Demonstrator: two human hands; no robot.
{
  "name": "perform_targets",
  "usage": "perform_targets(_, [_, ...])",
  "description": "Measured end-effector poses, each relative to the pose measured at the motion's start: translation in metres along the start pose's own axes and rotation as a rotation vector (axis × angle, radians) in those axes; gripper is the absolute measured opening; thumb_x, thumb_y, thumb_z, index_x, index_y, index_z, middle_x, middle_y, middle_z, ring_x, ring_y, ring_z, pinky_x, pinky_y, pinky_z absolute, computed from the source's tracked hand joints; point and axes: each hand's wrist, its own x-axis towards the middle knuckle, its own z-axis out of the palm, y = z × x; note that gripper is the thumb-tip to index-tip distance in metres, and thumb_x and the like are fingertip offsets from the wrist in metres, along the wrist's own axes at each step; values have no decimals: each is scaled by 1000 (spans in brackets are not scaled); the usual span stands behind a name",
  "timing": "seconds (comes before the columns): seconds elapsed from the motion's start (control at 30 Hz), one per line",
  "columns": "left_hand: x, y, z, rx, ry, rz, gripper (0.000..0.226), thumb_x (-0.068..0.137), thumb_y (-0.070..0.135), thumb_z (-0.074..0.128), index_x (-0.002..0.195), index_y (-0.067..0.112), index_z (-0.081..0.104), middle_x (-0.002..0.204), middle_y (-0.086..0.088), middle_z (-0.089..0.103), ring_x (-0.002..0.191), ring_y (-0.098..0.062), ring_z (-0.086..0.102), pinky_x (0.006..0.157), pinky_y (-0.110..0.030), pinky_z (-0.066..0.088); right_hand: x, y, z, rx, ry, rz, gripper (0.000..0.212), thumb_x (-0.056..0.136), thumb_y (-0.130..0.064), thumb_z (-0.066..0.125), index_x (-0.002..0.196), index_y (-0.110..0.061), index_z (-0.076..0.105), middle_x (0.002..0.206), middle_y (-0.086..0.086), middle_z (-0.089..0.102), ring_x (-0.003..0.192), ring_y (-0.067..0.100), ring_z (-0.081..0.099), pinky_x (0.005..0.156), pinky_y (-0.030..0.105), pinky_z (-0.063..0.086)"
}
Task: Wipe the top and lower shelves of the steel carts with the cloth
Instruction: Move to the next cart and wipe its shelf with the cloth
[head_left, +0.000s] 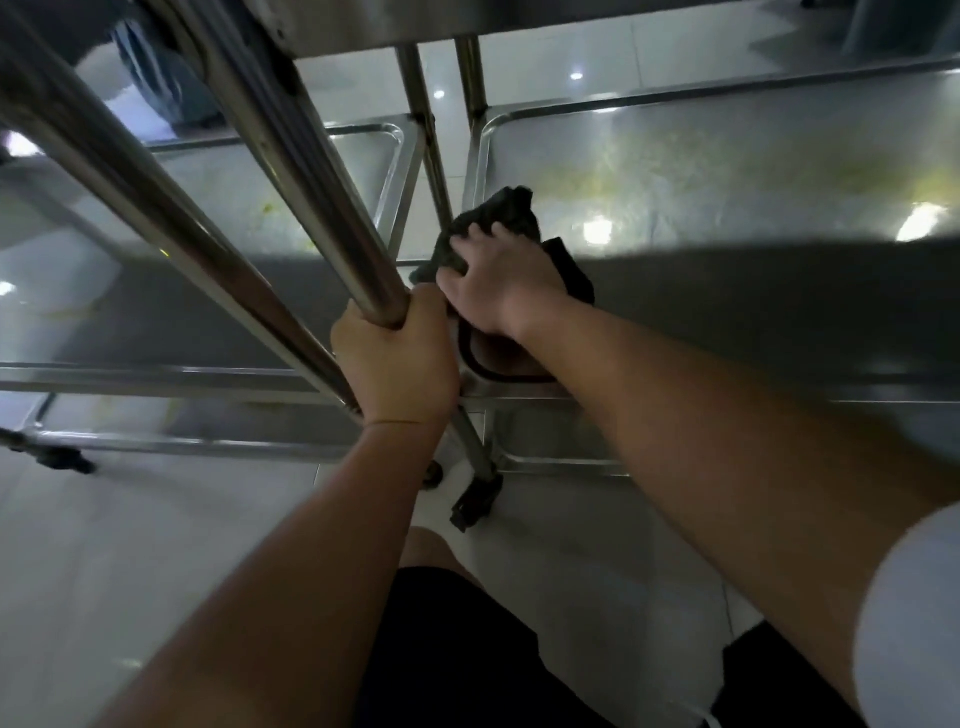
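Fingers (480, 244) on crumpled dark cloth (511, 210)

Left hand (397, 364) fisted, gripping; right hand (501, 283) spread, pressing down.

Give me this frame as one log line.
stage: lower-shelf wipe | left hand: grips cart post | right hand: presses dark cloth on right cart's lower shelf
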Motion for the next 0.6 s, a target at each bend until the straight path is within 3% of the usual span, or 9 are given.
perform_targets(0.13, [1, 3, -2, 45, 16, 0, 33, 73, 31, 63, 47, 25, 44, 48, 4, 40, 49, -19, 41, 49, -35, 36, -54, 4, 21, 21, -107, -213, 63, 104, -63, 28, 161, -38, 35, 173, -12, 19, 159, 17, 15, 126, 42, 11])
perform_targets(0.23, [2, 5, -2, 87, 30, -28, 30, 73, 32, 62, 48, 23, 46, 54, -8, 41, 54, -25, 43, 49, -48, 41, -73, 18, 20, 68, -102, -207, 60, 104, -60, 31, 160, -40, 36, 172, -13, 23, 158, 14, 15, 125, 38, 10])
perform_targets(0.33, [1, 9, -3, 97, 38, -42, 33, 72, 32, 61, 53, 12, 44, 59, -17, 38, 57, -26, 41, 50, -55, 42, -97, 41, 9, 31, -55, -159, 75, 93, -67, 22, 158, -36, 42, 169, -10, 31, 157, 14, 20, 125, 40, 15])
perform_targets(0.43, [-4, 12, -2, 117, 25, -24, 48, 74, 36, 61, 67, -9, 47, 58, -21, 45, 54, -25, 47, 49, -46, 45, -124, 91, -13, -32, 51, -63, 86, 86, -69, 14, 154, -29, 50, 165, -5, 41, 155, 18, 30, 125, 40, 24])
perform_targets(0.6, [-12, 20, -2, 88, 22, -26, 52, 71, 36, 59, 74, -15, 54, 52, -6, 52, 48, -20, 52, 45, -24, 43, -172, 215, -58, -75, 122, 210, 82, 92, -67, 21, 156, -23, 46, 167, 3, 38, 155, 28, 30, 124, 48, 28])
